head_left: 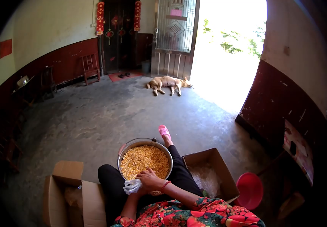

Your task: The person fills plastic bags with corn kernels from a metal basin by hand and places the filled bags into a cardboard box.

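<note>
A metal bucket (170, 154) stands between my legs, filled with yellow corn kernels (142, 157). Over its near rim my two hands come together. My left hand (142, 190) lies mostly beneath the right one and grips a small clear plastic bag (132, 186), which bulges out on the left side. My right hand (151, 179), with a red bracelet (165, 185) at the wrist, rests on top with its fingers bent and pressed together. What those fingers hold, if anything, is hidden.
An open cardboard box (91, 200) sits at my left; another box (224, 172) at my right holds clear plastic bags (205, 179). Beside that is a pink basin (250, 189). A dog (167, 82) lies near the open door (174, 38). Wooden chairs (90, 68) line the left wall.
</note>
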